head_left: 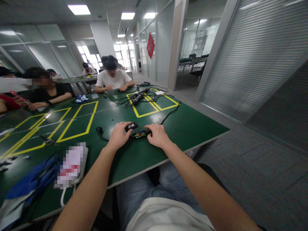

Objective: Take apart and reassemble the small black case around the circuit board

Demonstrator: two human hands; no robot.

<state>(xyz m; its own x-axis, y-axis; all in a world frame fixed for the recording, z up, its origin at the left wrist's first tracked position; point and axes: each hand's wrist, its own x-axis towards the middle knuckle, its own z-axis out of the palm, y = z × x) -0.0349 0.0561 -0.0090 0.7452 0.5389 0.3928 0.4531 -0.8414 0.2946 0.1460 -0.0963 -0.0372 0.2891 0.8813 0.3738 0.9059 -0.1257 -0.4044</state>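
My left hand [119, 135] pinches a small black cover [131, 126] with a pale label, held just above the green table [192, 128]. My right hand [157, 134] grips the right end of an opened black electrical housing [139, 135]. Orange and other coloured parts show inside that housing, too small to make out. A black cable [170, 114] runs from beside my right hand toward the far right. Left of my left hand lies a black plug [99, 130], its cord passing behind that hand.
Tangled black cables and tools [139, 97] lie ahead, around yellow tape outlines [144, 115]. At left are a blue-and-grey glove [31, 183] and a blurred white device [81, 163] with a cord. Co-workers [113, 77] sit across the table. The table's right edge [207, 139] slopes away near me.
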